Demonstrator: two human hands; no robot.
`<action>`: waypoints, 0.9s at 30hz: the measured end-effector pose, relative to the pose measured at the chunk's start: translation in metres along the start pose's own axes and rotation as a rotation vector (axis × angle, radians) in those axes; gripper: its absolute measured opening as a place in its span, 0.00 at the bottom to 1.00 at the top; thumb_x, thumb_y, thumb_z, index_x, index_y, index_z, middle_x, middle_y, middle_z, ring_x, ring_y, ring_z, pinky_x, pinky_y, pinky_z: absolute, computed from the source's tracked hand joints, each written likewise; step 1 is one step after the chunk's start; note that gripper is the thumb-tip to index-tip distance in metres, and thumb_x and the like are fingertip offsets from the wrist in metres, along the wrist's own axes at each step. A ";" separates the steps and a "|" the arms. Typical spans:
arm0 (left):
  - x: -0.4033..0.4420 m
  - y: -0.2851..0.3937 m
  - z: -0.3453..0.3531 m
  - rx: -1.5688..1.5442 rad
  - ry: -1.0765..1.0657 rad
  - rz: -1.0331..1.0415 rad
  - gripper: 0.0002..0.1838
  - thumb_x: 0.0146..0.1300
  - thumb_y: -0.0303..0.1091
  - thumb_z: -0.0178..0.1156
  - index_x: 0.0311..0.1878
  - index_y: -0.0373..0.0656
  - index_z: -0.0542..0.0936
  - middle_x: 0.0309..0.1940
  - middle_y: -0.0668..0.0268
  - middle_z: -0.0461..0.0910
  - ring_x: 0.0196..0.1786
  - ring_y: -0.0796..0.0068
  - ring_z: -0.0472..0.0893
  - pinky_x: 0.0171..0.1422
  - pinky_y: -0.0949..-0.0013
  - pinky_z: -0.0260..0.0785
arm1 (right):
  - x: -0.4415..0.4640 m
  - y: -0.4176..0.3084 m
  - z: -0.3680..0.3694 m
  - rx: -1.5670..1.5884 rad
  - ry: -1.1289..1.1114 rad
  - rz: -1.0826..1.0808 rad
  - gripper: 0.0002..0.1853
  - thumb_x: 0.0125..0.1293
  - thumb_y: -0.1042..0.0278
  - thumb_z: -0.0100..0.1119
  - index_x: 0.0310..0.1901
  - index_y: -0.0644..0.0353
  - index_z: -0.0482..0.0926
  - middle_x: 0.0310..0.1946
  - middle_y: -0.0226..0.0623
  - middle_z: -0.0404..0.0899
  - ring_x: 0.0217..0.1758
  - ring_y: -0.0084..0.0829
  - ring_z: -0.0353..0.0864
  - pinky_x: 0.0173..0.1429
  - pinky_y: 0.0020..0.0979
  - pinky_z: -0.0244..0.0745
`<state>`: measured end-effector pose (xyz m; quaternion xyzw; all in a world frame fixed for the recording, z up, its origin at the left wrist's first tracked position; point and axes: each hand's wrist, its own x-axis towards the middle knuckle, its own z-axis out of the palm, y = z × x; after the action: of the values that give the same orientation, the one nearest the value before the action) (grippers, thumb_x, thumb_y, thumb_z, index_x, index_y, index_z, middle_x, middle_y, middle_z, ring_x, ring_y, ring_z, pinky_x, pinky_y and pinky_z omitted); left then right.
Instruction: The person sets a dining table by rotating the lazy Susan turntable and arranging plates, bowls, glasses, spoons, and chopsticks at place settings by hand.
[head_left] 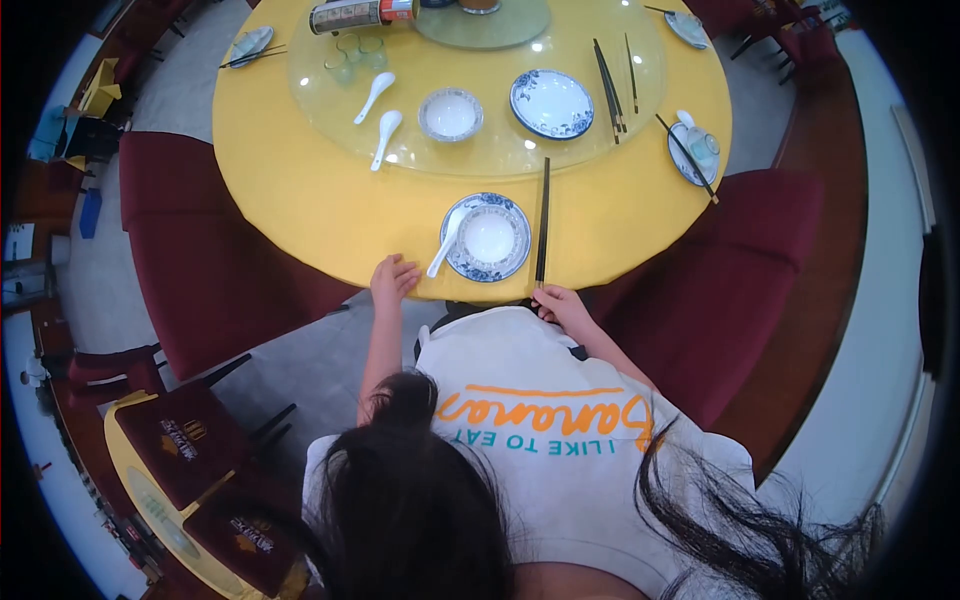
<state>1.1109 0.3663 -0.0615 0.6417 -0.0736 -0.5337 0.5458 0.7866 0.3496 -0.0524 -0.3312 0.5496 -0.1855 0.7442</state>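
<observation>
At the near table edge my right hand [563, 308] pinches the lower end of a pair of dark chopsticks [544, 215], which lie pointing away from me. Left of them, a small patterned bowl [490, 238] sits on a blue-and-white plate [517, 268]. A white spoon [447, 243] leans over that plate's left side, its handle toward me. My left hand [395, 277] rests by the table edge, left of the spoon handle, fingers stretched out and holding nothing.
On the glass turntable [350, 140] are two white spoons [384, 138], a bowl [450, 115], a plate [552, 104], chopsticks [608, 90] and glasses [348, 52]. Another setting [695, 152] stands at the right. Dark red chairs [225, 260] flank me.
</observation>
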 end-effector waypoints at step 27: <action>-0.001 -0.003 0.004 -0.039 0.052 0.035 0.15 0.61 0.39 0.45 0.42 0.36 0.69 0.30 0.55 0.77 0.30 0.67 0.80 0.31 0.76 0.72 | -0.002 -0.001 0.028 -0.343 -0.214 0.143 0.14 0.53 0.56 0.61 0.26 0.59 0.77 0.18 0.23 0.70 0.20 0.15 0.63 0.25 0.19 0.59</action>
<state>1.1058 0.3655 -0.0624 0.6430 -0.0603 -0.5087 0.5693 0.8122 0.3582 -0.0457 -0.4313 0.5129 0.0002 0.7422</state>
